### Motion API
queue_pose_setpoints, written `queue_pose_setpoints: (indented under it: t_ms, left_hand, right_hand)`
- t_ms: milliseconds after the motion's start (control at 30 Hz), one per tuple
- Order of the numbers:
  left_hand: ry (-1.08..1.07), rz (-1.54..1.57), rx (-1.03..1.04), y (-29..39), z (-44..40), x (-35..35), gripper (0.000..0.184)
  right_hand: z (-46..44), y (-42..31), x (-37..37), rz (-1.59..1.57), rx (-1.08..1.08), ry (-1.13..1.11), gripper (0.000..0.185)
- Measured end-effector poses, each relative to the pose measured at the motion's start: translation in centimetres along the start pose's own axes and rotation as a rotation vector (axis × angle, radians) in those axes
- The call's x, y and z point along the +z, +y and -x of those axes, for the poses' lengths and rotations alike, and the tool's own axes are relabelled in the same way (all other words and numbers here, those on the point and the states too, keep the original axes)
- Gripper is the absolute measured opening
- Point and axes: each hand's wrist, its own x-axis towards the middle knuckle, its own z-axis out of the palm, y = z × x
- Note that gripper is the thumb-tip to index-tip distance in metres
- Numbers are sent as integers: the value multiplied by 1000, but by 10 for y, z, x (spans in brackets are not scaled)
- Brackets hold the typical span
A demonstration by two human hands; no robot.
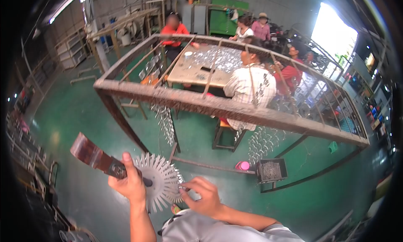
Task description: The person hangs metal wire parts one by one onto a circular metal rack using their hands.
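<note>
My left hand point(132, 183) is closed around a brown, worn-looking handle point(90, 152), thumb raised along it. Fixed by a short shaft to this handle is a round metal disc point(157, 179) with many radial fingers around its edge. Shiny small pieces line the disc's right side. At that right rim, my right hand point(205, 196) is closed in a pinch, thumb and index finger meeting; what lies between the fingertips is too small to name.
Ahead stands a rusty metal frame point(180, 100) with wires and hanging strands of shiny pieces point(163, 122). Below it are a dark tray of small parts point(271, 170) and a pink-lidded container point(242, 165). Several people sit around a table point(180, 72) heaped with shiny pieces.
</note>
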Motion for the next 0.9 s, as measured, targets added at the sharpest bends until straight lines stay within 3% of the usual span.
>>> queue_pose_setpoints:
  t_ms: [67,200,433,633,767,900]
  left_hand:
    - [-15,15,-8,-3,1,-1,42]
    - [-30,29,-30,-9,4,6,44]
    - [-16,44,-81,-8,3,2,43]
    - [-866,288,-246,-32,-26,-36,43]
    - [-709,247,-337,-35,-9,-37,47]
    - [-632,173,-346,-33,-2,-39,46]
  right_hand:
    - [-21,-10,10,-3,-151,-44,31]
    - [-51,-20,33,11,-69,-364,45]
    - [-49,4,80,-203,-155,-395,30]
    - [-47,7,79,-313,-140,-405,23]
    - [-50,12,61,-178,-227,-441,22]
    - [-74,13,-26,-44,-263,-73,11]
